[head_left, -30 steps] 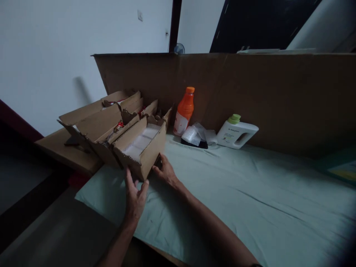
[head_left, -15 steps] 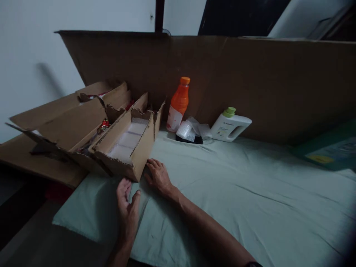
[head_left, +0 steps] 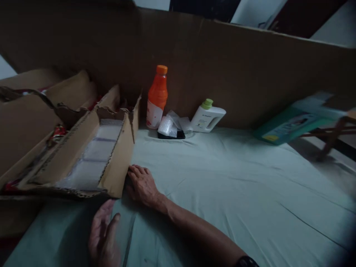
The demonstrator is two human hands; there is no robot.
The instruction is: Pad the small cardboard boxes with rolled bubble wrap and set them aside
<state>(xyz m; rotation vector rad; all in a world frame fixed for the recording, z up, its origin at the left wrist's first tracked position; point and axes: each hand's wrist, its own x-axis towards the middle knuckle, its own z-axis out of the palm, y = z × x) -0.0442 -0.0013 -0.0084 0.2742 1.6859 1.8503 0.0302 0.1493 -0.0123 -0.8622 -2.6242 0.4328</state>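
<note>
A narrow open cardboard box [head_left: 115, 176] stands on the pale green cloth at the left, with a row of white bubble-wrapped blocks [head_left: 94, 154] inside. My right hand [head_left: 143, 187] rests low beside the box's right wall, fingers stretched toward it and the fingertips at its lower edge. Below the box's near end is my left hand [head_left: 104, 235], palm turned inward, thumb apart from the fingers, nothing held. Its fingertips reach close to the box's near corner; whether they touch is unclear.
Larger cardboard boxes [head_left: 25, 126] with red-wrapped items lie to the left. Along the upright cardboard panel [head_left: 222, 63] stand an orange bottle [head_left: 157, 94], bubble wrap on a black tray [head_left: 178, 135], and a white jug [head_left: 204, 118]. A green jug [head_left: 292, 124] leans at the right.
The view has swung right and closer, so the boxes and bottles appear further left and more of the green jug shows. Both hands stay by the narrow box.
</note>
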